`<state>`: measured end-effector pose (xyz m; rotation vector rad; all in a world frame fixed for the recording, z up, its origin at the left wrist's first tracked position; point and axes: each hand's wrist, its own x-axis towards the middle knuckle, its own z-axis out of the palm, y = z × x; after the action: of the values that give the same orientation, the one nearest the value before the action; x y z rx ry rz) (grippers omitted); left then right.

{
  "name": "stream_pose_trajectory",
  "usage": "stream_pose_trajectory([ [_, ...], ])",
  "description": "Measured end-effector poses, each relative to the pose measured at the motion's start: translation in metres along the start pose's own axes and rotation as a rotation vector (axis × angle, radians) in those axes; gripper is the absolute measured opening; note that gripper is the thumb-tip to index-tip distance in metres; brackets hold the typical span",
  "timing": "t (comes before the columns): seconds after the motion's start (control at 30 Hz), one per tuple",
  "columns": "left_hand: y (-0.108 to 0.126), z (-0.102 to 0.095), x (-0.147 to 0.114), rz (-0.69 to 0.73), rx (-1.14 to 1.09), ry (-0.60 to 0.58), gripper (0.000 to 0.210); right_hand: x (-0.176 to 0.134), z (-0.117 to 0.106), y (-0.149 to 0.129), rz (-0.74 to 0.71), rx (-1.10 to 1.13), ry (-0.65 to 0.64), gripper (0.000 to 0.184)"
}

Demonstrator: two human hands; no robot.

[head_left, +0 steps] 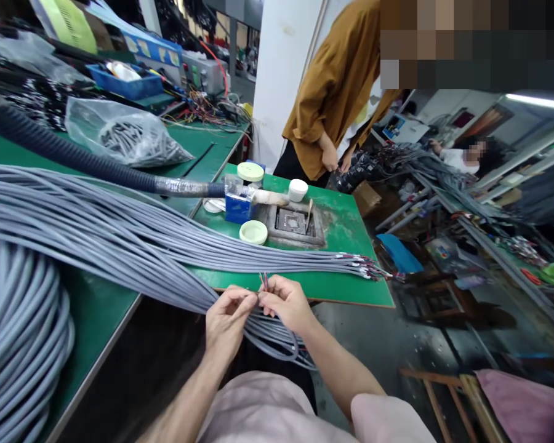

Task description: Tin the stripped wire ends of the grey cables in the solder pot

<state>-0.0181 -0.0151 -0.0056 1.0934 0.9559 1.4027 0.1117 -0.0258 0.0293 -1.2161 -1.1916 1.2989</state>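
Observation:
Both hands meet over my lap at the green table's front edge. Between thumb and finger, my right hand (284, 300) pinches the thin coloured wires (264, 282) at the end of a grey cable. My left hand (233, 317) is closed at the same wires, fingertips almost touching those of the right; exactly what it grips is hidden. Under the hands, a bundle of grey cables (277, 344) hangs across my lap. Behind them a thick row of grey cables (258, 257) lies along the table, its stripped ends (367, 267) pointing right.
A solder pot (292, 220) is set into the green table (341, 289), beside pale round tubs (253, 232) and a dark extraction hose (120, 175). Coiled grey cable (23, 344) fills the left. A person in a brown shirt (332, 80) stands across the table.

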Motion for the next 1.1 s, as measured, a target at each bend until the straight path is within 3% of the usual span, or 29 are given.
stream_pose_trajectory([
  [0.1,-0.001,-0.004,0.003,0.033,0.073,-0.008,0.016,0.007,-0.007,-0.008,-0.035,-0.085,0.0,0.016],
  [0.2,0.0,-0.013,0.009,0.174,0.252,-0.027,0.013,0.025,-0.025,-0.025,-0.097,-0.205,0.076,0.017],
  [0.33,-0.002,-0.028,0.023,0.438,0.554,-0.034,0.009,0.072,-0.052,-0.045,-0.176,-0.462,0.166,0.019],
  [0.43,-0.013,-0.037,0.032,0.484,0.71,-0.002,0.011,0.114,-0.06,-0.047,-0.231,-0.748,0.157,0.014],
  [0.57,-0.032,-0.043,0.036,0.534,0.823,-0.086,0.012,0.153,-0.054,-0.04,-0.235,-1.1,0.115,0.015],
  [0.73,-0.041,-0.043,0.035,0.583,0.863,-0.134,0.011,0.174,-0.045,-0.033,-0.139,-1.34,0.029,0.012],
  [1.1,-0.044,-0.044,0.035,0.585,0.847,-0.137,0.013,0.183,-0.04,-0.023,-0.088,-1.513,-0.022,0.012],
])
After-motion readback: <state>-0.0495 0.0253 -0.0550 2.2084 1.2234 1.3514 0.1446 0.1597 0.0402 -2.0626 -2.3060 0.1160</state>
